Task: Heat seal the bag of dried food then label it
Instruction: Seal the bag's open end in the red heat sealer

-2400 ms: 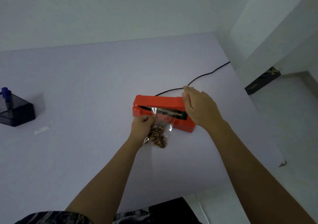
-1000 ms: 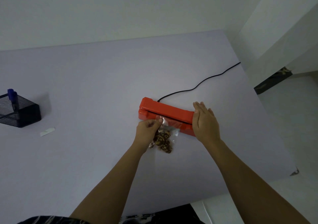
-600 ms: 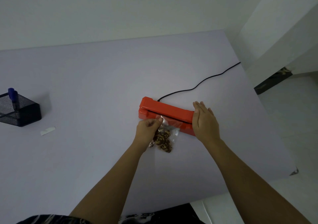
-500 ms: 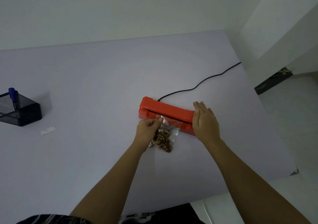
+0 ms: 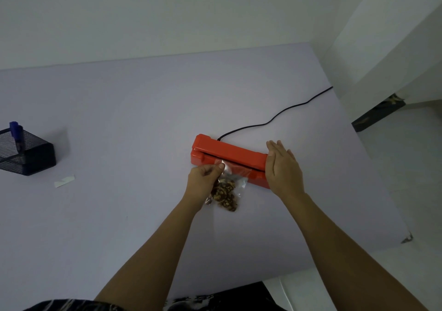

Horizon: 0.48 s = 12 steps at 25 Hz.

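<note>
- Sealing step: right hand [image 5: 283, 169] flat, pressing sealer [image 5: 229, 156] lid down.
- Left hand [image 5: 203, 179] pinches bag [image 5: 227, 191] top.
- Next: lift lid, check seam, then label.

I count one sealer [image 5: 234, 154], one bag [image 5: 229, 191], one cord [image 5: 275, 119], one mesh holder [image 5: 31, 157], one pen [image 5: 15, 131], one paper strip [image 5: 64, 181], and two hands: left hand [image 5: 203, 179], right hand [image 5: 283, 172].

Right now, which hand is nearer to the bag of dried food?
Left. The left hand pinches the bag at its top; the right hand presses the sealer beside it.
</note>
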Available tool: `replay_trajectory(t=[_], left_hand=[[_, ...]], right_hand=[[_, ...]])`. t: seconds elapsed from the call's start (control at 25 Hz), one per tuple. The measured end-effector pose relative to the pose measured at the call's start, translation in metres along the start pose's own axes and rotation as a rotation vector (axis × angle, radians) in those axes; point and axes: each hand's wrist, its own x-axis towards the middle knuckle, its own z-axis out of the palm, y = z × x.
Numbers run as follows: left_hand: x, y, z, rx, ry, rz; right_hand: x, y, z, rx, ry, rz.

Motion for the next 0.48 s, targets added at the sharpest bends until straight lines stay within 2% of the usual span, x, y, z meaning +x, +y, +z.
replay_trajectory(t=[0.24, 0.48], left_hand=[[0.0, 0.0, 0.001, -0.003, -0.01, -0.002], [0.001, 0.0, 0.001, 0.012, -0.005, 0.005]], right_hand=[[-0.002, -0.006, -0.015, -0.028, -0.027, -0.025], [0.0, -0.045, -0.063, 0.236, 0.146, -0.171]])
